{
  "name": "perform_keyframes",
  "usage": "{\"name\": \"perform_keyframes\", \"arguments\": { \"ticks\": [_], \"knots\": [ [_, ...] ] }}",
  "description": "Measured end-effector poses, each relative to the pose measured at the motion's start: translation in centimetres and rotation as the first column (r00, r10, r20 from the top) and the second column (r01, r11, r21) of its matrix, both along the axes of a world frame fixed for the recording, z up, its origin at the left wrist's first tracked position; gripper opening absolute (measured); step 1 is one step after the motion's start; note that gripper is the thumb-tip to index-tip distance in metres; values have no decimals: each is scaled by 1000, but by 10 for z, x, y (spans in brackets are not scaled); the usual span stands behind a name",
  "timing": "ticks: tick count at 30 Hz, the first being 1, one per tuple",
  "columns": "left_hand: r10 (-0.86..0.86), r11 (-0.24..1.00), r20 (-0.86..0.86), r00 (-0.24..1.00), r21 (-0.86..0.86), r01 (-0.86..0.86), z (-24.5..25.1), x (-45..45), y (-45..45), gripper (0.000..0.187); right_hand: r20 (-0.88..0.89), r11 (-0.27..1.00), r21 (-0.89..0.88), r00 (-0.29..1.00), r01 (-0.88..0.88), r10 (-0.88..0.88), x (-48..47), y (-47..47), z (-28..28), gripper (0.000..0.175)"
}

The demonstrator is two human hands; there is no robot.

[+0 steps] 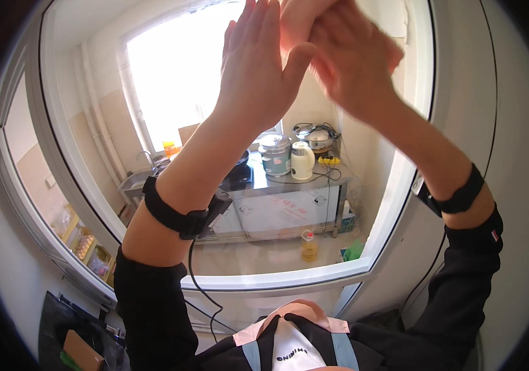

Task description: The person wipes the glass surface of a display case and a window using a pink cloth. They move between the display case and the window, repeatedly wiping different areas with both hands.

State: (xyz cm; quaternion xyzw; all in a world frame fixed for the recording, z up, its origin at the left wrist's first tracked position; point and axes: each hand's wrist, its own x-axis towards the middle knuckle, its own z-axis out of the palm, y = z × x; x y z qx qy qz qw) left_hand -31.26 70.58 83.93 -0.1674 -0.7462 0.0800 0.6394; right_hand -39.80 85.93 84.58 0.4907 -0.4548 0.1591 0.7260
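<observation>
Both bare hands are raised at the top of the view, in front of a glass pane. My left hand (264, 69) shows its back, with straight fingers pointing up and the thumb apart; nothing is seen in it. Beside it on the right, my right hand (355, 65) is blurred and partly hides a pale pinkish hand-like shape (299, 21). Whether that shape is a reflection or another hand, and whether my right hand touches it, cannot be told. The upper fingertips are cut off by the picture's edge. Black straps with small devices circle both forearms.
White framing (292, 282) borders the glass. Behind it are a metal counter (287, 185) with a rice cooker (275, 157), an electric kettle (302, 161) and a lidded pot (314, 134), a sink (137, 182), and an oil bottle (309, 248) on the floor. A black bag (60, 310) lies lower left.
</observation>
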Motion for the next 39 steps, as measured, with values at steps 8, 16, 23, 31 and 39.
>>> {"name": "perform_keyframes", "arguments": {
  "ticks": [8, 16, 23, 31, 39],
  "knots": [
    [-208, 978, 112, 972, 37, 205, -15, -30, 41, 69, 109, 937, -182, 954, 297, -281, -45, 61, 56, 35],
    [-154, 982, 93, 984, -98, 163, -25, -53, 67, 69, 76, 954, -216, 978, 207, -195, -58, 69, -1, 37],
    [-129, 984, 84, 988, -111, 138, -24, -50, 67, 71, 98, 965, -156, 976, 209, -196, -49, 75, -16, 26],
    [-197, 980, 164, 967, 49, 192, -23, -31, 46, 73, 74, 995, -29, 993, 96, -94, -35, 44, 7, 31],
    [-110, 994, 204, 973, 17, 109, -33, -11, 13, 71, -49, 981, 117, 987, 156, -151, -24, 26, -27, 39]
  ]
}}
